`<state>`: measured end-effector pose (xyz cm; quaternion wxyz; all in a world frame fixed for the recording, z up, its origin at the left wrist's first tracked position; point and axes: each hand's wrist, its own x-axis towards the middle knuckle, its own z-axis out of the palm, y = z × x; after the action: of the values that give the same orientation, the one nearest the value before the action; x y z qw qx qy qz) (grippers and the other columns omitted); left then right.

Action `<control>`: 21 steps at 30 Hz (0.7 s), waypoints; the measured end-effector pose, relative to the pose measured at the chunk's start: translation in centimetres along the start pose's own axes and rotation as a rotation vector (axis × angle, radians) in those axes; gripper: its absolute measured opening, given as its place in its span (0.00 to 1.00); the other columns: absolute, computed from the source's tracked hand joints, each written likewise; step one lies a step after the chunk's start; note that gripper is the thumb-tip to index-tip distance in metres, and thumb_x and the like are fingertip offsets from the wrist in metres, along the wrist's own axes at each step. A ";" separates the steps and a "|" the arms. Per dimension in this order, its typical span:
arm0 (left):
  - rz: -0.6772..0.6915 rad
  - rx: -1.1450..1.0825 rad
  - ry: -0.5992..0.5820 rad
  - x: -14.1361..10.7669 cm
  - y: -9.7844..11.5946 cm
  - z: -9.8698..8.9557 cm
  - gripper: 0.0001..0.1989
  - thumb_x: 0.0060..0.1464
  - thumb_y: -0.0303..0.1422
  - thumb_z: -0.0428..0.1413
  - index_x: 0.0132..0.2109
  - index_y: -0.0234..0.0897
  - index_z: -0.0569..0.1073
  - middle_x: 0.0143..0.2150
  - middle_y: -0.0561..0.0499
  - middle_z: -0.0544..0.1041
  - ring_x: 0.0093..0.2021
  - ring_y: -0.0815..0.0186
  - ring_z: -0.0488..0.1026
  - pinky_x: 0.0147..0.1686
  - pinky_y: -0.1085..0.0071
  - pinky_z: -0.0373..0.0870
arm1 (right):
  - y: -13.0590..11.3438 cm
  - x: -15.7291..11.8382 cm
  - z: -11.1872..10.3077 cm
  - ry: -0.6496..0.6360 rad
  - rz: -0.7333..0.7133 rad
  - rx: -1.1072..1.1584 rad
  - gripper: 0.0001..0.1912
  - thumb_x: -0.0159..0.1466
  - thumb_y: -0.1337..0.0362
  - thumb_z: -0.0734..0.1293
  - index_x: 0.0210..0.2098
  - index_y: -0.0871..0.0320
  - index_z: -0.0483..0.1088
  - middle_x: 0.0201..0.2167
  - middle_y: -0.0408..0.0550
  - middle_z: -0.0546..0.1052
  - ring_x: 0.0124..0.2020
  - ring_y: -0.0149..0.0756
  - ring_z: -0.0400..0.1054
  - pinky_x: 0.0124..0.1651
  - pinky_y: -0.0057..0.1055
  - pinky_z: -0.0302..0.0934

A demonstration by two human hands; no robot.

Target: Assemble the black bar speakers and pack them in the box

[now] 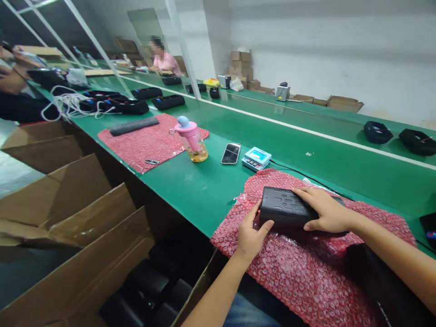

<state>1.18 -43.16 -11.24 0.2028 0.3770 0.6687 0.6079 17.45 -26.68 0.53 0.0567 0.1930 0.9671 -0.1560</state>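
A black box-shaped case (286,206) with raised oblong shapes on its top lies on red bubble wrap (289,272) at the right of the green table. My left hand (250,234) grips the case's left end, thumb on the near side. Across the top and near side of its right part, my right hand (323,211) holds it too. Beyond the wrap is a small blue-and-white device (257,158) with a black cable. Beside that device lies a phone (230,153).
A pink-lidded bottle (192,141) stands left of the phone. Another red bubble sheet (139,145) carries a long black piece (134,126). Open cardboard boxes (68,190) stand below the table's edge. A person in pink (166,61) sits at the far side.
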 end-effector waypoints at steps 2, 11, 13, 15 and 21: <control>-0.011 -0.027 -0.007 0.0 -0.3 0.1 0.32 0.51 0.44 0.58 0.60 0.37 0.64 0.60 0.43 0.68 0.60 0.56 0.65 0.61 0.58 0.60 | -0.2 0.0 0.1 0.009 -0.001 -0.020 0.49 0.48 0.56 0.71 0.65 0.62 0.50 0.59 0.62 0.60 0.57 0.56 0.56 0.58 0.51 0.51; -0.062 0.000 0.001 -0.1 -0.2 -0.1 0.33 0.50 0.48 0.57 0.59 0.35 0.64 0.57 0.40 0.70 0.59 0.54 0.66 0.60 0.56 0.60 | -0.8 -0.1 0.5 0.071 -0.003 -0.114 0.49 0.49 0.53 0.71 0.64 0.64 0.50 0.56 0.63 0.62 0.54 0.55 0.58 0.56 0.49 0.53; -0.047 0.044 0.007 -0.1 0.0 -0.2 0.32 0.51 0.48 0.56 0.59 0.35 0.64 0.57 0.40 0.70 0.59 0.54 0.65 0.60 0.55 0.59 | -1.1 0.0 0.6 0.091 0.007 -0.139 0.48 0.48 0.52 0.71 0.63 0.64 0.52 0.54 0.63 0.64 0.52 0.54 0.60 0.55 0.48 0.55; -0.025 0.099 0.015 0.0 0.0 -0.4 0.32 0.51 0.48 0.55 0.59 0.35 0.63 0.57 0.39 0.69 0.59 0.54 0.65 0.60 0.54 0.60 | -1.9 0.2 0.8 0.113 0.026 -0.182 0.50 0.46 0.52 0.72 0.62 0.66 0.54 0.53 0.64 0.65 0.52 0.56 0.60 0.55 0.51 0.53; -0.029 0.129 0.050 0.3 -0.8 -0.6 0.33 0.49 0.50 0.56 0.56 0.34 0.65 0.56 0.38 0.70 0.57 0.52 0.67 0.58 0.52 0.62 | -5.0 1.4 2.2 0.157 0.100 -0.326 0.54 0.43 0.57 0.74 0.60 0.83 0.51 0.61 0.82 0.50 0.61 0.71 0.46 0.61 0.58 0.42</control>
<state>0.29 -43.31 -11.81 0.1700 0.3642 0.7169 0.5696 14.29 -31.25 -0.43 0.0193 0.2409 0.9701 0.0212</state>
